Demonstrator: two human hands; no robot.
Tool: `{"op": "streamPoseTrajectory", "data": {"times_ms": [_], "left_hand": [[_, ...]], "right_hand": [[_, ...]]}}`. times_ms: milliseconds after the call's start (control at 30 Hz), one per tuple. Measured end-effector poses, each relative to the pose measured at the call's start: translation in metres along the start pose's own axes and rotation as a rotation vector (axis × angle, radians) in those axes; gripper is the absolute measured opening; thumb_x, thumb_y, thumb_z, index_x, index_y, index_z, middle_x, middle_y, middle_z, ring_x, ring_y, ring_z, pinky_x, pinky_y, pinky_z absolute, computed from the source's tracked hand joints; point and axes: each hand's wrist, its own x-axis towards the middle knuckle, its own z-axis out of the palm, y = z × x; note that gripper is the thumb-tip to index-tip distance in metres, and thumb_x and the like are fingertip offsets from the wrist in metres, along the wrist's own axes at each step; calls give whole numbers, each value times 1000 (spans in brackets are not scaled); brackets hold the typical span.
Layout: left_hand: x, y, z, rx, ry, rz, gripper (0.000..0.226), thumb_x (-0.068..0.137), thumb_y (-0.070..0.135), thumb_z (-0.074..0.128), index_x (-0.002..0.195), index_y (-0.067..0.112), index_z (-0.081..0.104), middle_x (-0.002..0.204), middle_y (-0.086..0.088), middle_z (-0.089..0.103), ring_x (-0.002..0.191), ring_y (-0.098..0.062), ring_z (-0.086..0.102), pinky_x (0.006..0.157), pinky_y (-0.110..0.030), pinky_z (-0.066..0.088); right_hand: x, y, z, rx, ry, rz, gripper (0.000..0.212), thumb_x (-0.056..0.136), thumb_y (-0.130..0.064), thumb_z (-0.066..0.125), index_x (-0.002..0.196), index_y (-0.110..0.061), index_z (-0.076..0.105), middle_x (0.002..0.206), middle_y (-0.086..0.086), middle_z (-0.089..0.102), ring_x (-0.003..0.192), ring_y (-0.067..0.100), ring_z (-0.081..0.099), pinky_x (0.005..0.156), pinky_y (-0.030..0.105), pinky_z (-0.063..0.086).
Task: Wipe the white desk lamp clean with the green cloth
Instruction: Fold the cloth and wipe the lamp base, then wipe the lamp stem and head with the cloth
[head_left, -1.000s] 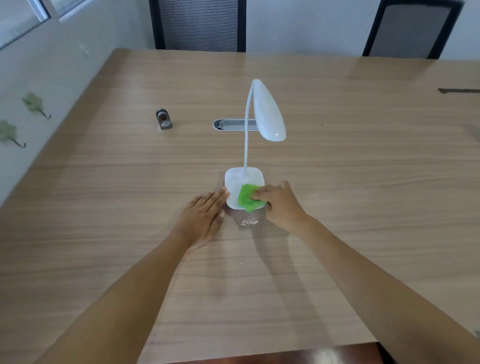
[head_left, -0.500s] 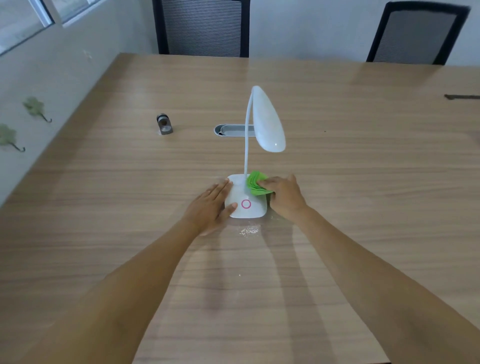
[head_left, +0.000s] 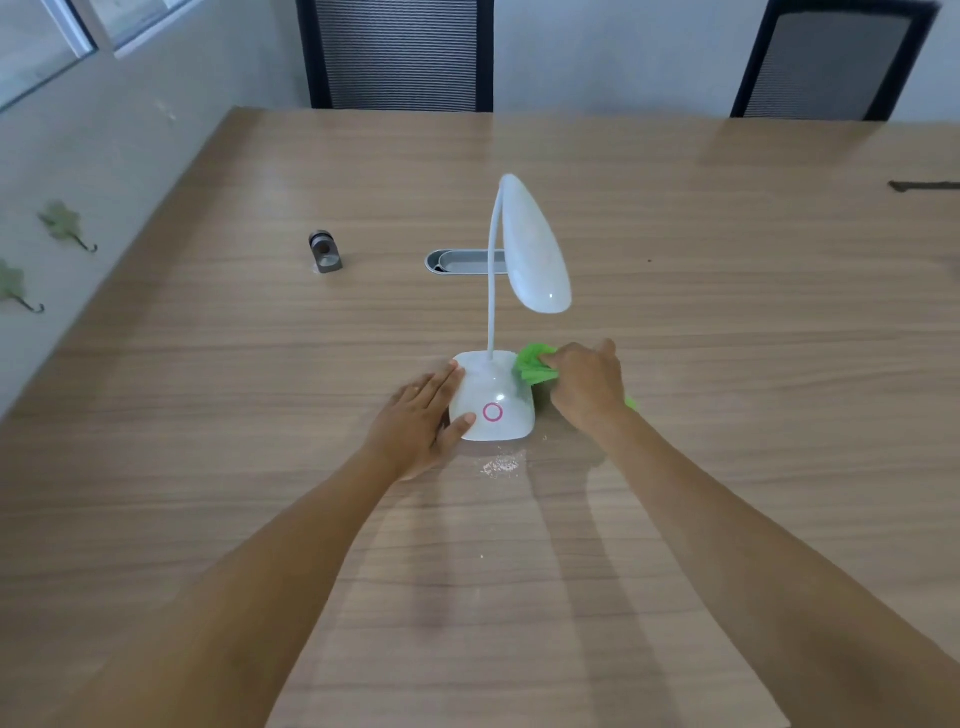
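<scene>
I am looking down at a wooden tabletop (head_left: 675, 519) with a white desk lamp (head_left: 493, 400) standing near its centre. The lamp's square base has a pink ring button on top; a thin neck rises from the base's 12 o'clock edge and curves into an oval head (head_left: 535, 249) that hangs above.

The wiping looks to be partway through. The green cloth (head_left: 532, 364) is at the base's 2 o'clock corner, touching its edge, so I judge the base is being worked on now, while the neck and head appear yet to be wiped. A small scatter of pale crumbs (head_left: 501, 464) lies on the tabletop at the base's 6 o'clock side.

My right hand (head_left: 589, 387) is curled closed around the bunched cloth, pressing it against the base. My left hand (head_left: 423, 415) is spread open and flat, fingers together against the base's 9 o'clock side and thumb resting on its front corner, steadying it without gripping.
</scene>
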Motion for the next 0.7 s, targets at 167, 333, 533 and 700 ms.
{"op": "streamPoseTrajectory", "data": {"times_ms": [167,333,533,700], "left_hand": [[0,-1,-1,17,6,9,86,76,65,6,149,20,15,159,3,18,144,-20,24,119,-37,20],[0,1,-3,42,-44,-13,89,74,68,1,150,22,9,161,5,13,146,-20,19,120,-39,17],[0,1,-9,86,-105,-8,96,70,75,-2,150,22,9,161,4,12,147,-21,16,119,-42,16],[12,9,-30,108,-252,-94,71,91,57,27,150,20,12,161,1,8,148,-21,9,121,-43,13]], "right_hand": [[-28,-10,13,147,-110,-216,44,87,-8,45,124,-29,55,125,-1,58,105,32,43,99,35,38],[-33,12,3,7,-49,-53,52,81,-1,47,126,-27,54,132,-2,57,99,32,40,92,38,41],[-63,-2,5,79,-110,-207,55,80,2,47,125,-28,55,133,-2,57,99,31,42,93,37,41],[-50,10,-35,73,1,-70,57,80,4,40,120,-30,59,116,3,66,100,34,44,91,35,40]]}}
